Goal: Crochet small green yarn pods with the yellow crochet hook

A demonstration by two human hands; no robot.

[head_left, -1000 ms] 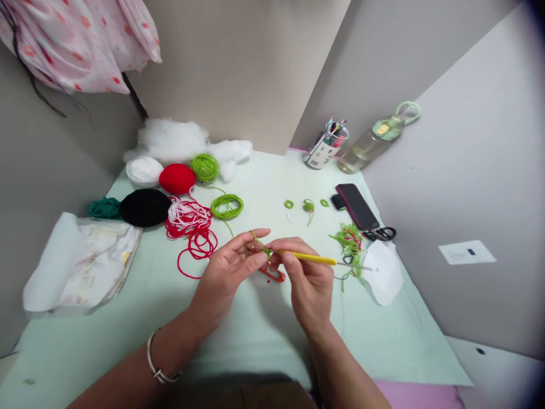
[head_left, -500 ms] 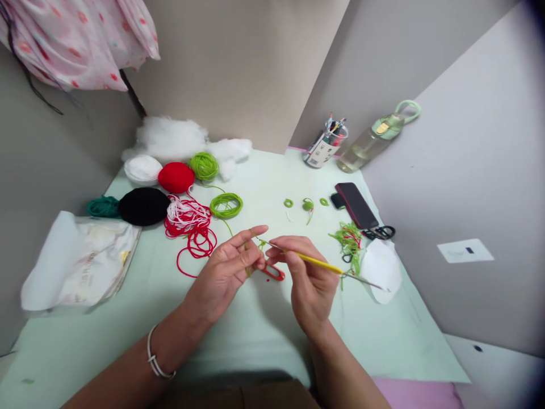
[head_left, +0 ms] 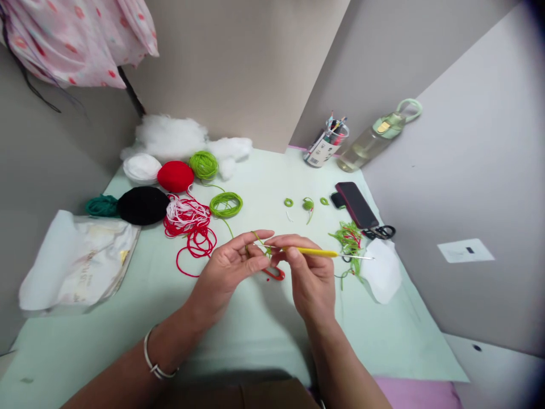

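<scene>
My right hand is closed around the yellow handle of a crochet hook, whose metal tip points left to my other hand. Green yarn loops over the fingers of my left hand, which pinches a small bit of green crochet work at the hook's tip; its shape is mostly hidden. From there a strand runs back to a loose green coil on the table. Just under my fingertips lies an orange-red tool, partly covered by my hands.
Left stand yarn balls in red, black, white and green, beside stuffing and tangled red yarn. Small green crochet pieces lie ahead. On the right are a phone, yarn scraps, a pen cup and a bottle.
The hook has swung nearer to level, its rear end rising, and its tip has moved left into the yarn at my left hand. My two hands have come closer together.
</scene>
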